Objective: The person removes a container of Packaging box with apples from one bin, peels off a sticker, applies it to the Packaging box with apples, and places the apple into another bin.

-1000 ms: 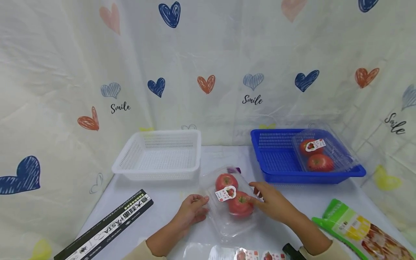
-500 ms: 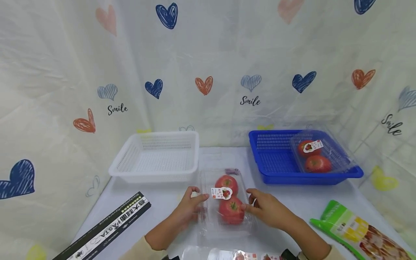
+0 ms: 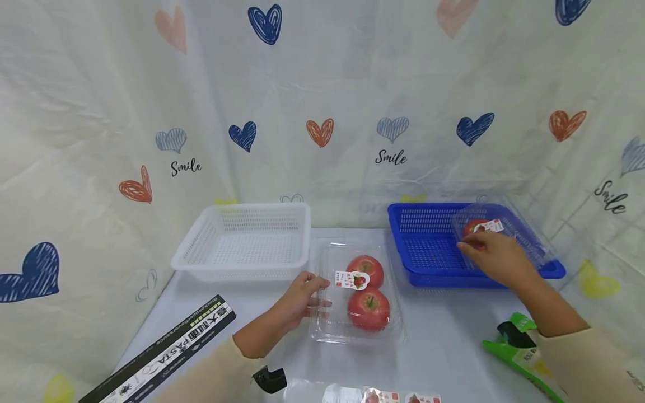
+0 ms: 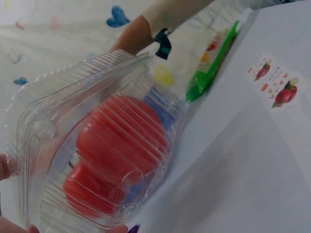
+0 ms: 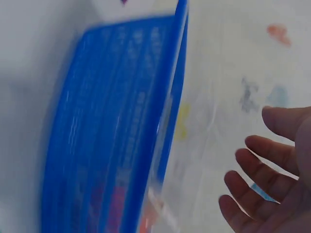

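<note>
In the head view, a clear plastic clamshell container [image 3: 332, 327] with two red apples [image 3: 369, 309] inside stands in the middle of the table. A white fruit label [image 3: 347, 280] is stuck on its lid. My left hand [image 3: 301, 299] grips the container's left edge, thumb at the rim and fingers along the side. The left wrist view shows the container [image 4: 46, 128] tilted close to the camera, fingertips at its border. Over the blue basket [image 3: 428, 274], my right hand [image 3: 496, 257] hangs with loose fingers, partly covering a second clamshell [image 3: 534, 246] with a labelled apple [image 3: 473, 225] visible. The right wrist view shows that hand [image 5: 272, 179] holding nothing.
A white basket [image 3: 241, 272] stands at the back left. A black pasta box [image 3: 166, 352] lies at the left, and a green food bag [image 3: 524, 358] at the right, partly behind my right sleeve. A sheet of labels [image 3: 347, 393] lies at the front edge.
My right hand has left the container's right side and moved to the blue basket at the back right. The container has shifted slightly away from me, my left hand still at its left edge.
</note>
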{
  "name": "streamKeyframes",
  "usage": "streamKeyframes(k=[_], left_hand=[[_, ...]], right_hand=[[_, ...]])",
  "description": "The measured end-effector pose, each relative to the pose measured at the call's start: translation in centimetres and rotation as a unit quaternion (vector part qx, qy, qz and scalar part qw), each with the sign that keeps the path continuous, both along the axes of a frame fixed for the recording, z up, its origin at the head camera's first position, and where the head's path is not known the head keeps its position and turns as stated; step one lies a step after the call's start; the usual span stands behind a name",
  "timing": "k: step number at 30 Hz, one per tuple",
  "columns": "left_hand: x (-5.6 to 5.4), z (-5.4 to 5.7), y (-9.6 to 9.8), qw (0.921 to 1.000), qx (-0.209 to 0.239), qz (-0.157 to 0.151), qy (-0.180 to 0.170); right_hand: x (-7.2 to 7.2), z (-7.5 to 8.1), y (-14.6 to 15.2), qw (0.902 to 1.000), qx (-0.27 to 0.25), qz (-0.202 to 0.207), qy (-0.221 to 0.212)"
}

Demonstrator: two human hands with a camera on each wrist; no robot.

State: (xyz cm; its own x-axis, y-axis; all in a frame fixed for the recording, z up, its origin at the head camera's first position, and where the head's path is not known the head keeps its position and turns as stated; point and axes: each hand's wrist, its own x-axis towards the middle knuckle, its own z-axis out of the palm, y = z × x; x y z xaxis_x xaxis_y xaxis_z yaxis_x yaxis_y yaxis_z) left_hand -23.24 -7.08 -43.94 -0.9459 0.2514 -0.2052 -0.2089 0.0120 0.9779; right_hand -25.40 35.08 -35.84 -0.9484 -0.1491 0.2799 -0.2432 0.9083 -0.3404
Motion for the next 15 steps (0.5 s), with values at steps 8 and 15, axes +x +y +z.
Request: streamKeyframes(k=[8,15], left_hand=[[-3.7,3.4,2.0,0.9997,0.012,-0.015,0.011],[-7.4,5.0,4.0,0.9989,0.041,-0.014,0.019]], right_hand=[[-1.7,1.6,8.6,0.9898,0.028,-0.137,-0.028],[-2.9,0.9,12.3,0.9780,0.022,-0.158,-0.134]])
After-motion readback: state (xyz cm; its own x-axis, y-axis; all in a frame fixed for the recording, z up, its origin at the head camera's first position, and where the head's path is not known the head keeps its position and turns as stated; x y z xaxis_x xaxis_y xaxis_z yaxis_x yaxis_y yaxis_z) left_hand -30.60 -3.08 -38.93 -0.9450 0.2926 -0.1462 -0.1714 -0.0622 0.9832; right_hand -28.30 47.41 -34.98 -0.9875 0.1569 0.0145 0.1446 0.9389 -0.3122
